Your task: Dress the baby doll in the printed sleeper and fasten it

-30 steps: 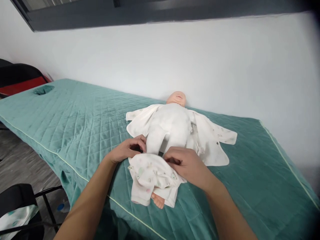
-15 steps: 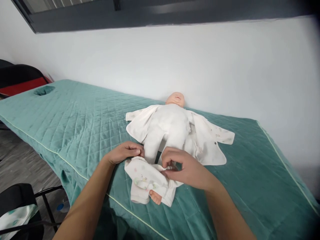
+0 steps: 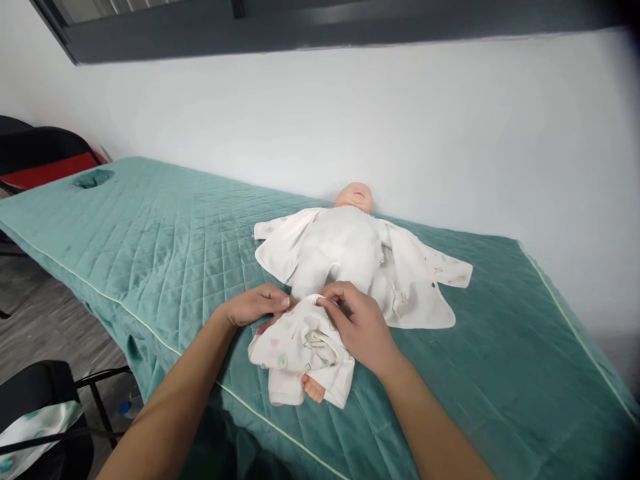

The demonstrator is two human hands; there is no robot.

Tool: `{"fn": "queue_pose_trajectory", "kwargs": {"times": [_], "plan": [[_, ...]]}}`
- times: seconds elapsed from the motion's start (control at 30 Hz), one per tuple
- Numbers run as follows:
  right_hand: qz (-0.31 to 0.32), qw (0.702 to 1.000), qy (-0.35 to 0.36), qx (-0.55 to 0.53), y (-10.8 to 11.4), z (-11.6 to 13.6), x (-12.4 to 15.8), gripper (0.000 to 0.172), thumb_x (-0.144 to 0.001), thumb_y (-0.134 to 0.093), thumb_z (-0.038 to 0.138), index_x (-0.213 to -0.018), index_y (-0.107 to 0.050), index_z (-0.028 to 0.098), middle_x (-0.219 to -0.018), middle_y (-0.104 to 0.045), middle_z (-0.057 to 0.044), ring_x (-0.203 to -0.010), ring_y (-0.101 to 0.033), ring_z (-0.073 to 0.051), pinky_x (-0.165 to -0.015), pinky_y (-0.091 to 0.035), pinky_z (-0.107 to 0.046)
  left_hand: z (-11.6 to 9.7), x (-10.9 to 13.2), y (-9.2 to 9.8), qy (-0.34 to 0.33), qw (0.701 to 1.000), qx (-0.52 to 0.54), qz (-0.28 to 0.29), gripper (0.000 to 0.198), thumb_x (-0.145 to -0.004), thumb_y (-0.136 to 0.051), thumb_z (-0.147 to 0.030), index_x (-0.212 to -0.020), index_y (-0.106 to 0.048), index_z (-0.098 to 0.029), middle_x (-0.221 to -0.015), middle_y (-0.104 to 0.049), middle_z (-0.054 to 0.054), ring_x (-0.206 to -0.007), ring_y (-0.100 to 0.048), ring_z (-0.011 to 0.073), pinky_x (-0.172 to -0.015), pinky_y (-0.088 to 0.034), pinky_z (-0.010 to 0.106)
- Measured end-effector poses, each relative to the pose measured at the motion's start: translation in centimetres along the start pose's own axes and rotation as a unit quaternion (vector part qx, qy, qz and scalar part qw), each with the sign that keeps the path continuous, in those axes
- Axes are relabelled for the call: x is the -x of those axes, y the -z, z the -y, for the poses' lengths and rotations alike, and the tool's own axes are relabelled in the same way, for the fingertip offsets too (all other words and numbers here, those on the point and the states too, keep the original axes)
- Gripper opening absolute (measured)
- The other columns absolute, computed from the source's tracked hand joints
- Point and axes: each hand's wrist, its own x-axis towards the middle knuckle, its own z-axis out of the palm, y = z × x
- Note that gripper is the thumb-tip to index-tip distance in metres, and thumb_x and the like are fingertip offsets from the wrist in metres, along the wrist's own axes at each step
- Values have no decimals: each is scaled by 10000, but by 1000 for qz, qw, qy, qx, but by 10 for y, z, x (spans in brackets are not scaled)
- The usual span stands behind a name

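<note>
Nearest, at lower centre, a foot (image 3: 313, 388) pokes from white pants (image 3: 293, 343) whose printed marks are too small to read. Just above, the right hand (image 3: 357, 327) pinches the waistband (image 3: 316, 300); the left hand (image 3: 257, 305) curls beside it, its grip on cloth unclear. Mid-frame, the doll (image 3: 343, 233) lies on an open white jacket (image 3: 423, 297) over the green quilted cover (image 3: 175, 233).

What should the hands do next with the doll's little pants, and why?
Probably ease the waistband a bit farther up the doll's white legs. The right hand pinches the top edge of the pants, and the left hand is close by on the other side. The pants look bunched low, with one foot poking out.
</note>
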Motion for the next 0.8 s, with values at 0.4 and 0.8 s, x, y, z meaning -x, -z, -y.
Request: {"fn": "queue_pose_trajectory", "kwargs": {"times": [0.4, 0.8], "plan": [[24, 994, -72, -78, 11, 6, -3, 167, -954, -599, 371, -870, -594, 226, -758, -597, 16, -706, -556, -145, -646, -428, -271, 5, -2, 0, 4, 997, 78, 28, 382, -621, -874, -472, -698, -695, -144, -613, -569, 6, -525, -445, 89, -496, -327, 218], [68, 952, -181, -236, 50, -11, -4, 293, -861, -728, 481, -947, -655, 211, -671, -561, 28, -596, -442, -99, -557, -286, -235, -1, -7, -17, -49, 975, 151, -153, 385, -774, -785, -501, -823, -585, -176, -637, -503, -47, -527, -421, 65, -489, -322, 184]]}}
